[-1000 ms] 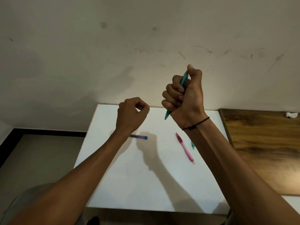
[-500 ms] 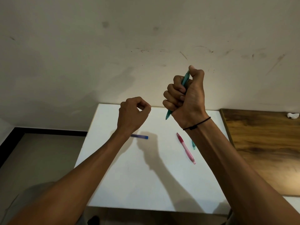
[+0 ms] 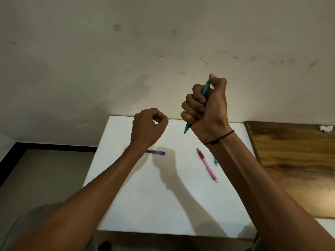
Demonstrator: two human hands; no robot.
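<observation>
My right hand (image 3: 208, 107) is raised above the white table (image 3: 145, 205) and grips a teal pen (image 3: 205, 89) in its fist, thumb on the pen's upper end, tip pointing down. My left hand (image 3: 147, 128) hangs in the air beside it, fingers curled with the thumb against the forefinger; nothing shows in it. On the table lie a blue pen (image 3: 156, 152), partly hidden behind my left wrist, a pink pen (image 3: 207, 165), and another teal pen (image 3: 215, 161) mostly hidden by my right forearm.
A wooden board (image 3: 293, 160) adjoins the table on the right, with a small crumpled white thing (image 3: 326, 128) at its far edge. A scuffed wall rises behind the table. Floor with a black skirting lies to the left.
Both hands have held their pose. The view has shifted only slightly.
</observation>
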